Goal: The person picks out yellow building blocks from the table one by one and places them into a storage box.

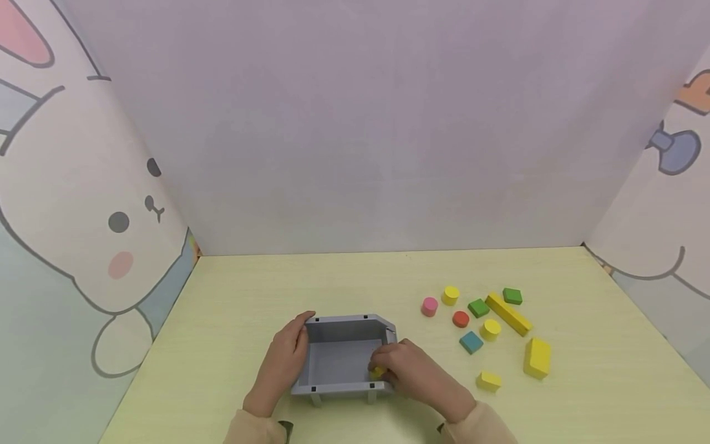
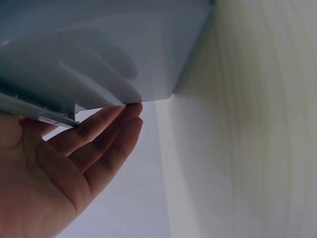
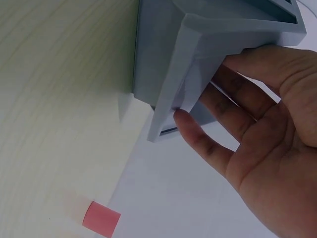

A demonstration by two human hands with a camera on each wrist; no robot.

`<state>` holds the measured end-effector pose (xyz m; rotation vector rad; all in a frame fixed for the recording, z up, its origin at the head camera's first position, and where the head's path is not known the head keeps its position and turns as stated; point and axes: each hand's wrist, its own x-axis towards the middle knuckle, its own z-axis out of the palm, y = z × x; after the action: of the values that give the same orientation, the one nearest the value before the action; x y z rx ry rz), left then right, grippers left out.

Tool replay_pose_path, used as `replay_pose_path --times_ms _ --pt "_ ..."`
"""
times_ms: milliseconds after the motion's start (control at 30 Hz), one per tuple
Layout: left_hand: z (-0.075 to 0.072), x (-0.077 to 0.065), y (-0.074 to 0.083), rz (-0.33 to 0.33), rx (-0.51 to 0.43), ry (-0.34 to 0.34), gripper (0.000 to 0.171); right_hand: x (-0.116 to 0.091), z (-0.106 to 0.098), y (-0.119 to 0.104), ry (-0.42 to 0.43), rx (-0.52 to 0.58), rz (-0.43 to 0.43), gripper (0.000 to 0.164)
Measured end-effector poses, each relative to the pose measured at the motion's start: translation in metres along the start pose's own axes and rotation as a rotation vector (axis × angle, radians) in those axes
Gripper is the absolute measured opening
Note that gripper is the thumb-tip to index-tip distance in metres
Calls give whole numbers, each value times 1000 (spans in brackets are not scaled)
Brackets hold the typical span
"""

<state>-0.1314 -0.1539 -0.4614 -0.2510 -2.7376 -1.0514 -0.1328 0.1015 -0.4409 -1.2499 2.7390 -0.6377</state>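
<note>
A grey plastic storage bin [image 1: 337, 390] stands at the front middle of the table, its hollow facing up. My left hand [image 1: 284, 354] grips its left side; in the left wrist view the fingers [image 2: 116, 148] lie along the outer wall and the bin's rim runs between them and the palm. Over the right end, my right hand [image 1: 407, 370] reaches into the bin with bent fingers. A small yellow block [image 1: 377, 372] shows under those fingertips, mostly covered by them. In the right wrist view the fingers [image 3: 203, 144] pass behind the bin's edge, which hides their tips.
Loose blocks lie to the right: a pink cylinder [image 1: 429, 307], a red disc [image 1: 461, 319], a blue square [image 1: 471, 342], yellow cylinders [image 1: 490, 330], green blocks [image 1: 513, 296], a long yellow bar [image 1: 508, 314] and yellow blocks [image 1: 537, 358]. A pale wall [image 1: 388, 185] rises behind the table.
</note>
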Motion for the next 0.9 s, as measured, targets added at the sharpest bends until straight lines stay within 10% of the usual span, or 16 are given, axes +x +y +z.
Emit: replay_pose_path --times_ms 900 --pt "0 0 0 7 -3 8 34 -8 -3 3 97 -99 -62 21"
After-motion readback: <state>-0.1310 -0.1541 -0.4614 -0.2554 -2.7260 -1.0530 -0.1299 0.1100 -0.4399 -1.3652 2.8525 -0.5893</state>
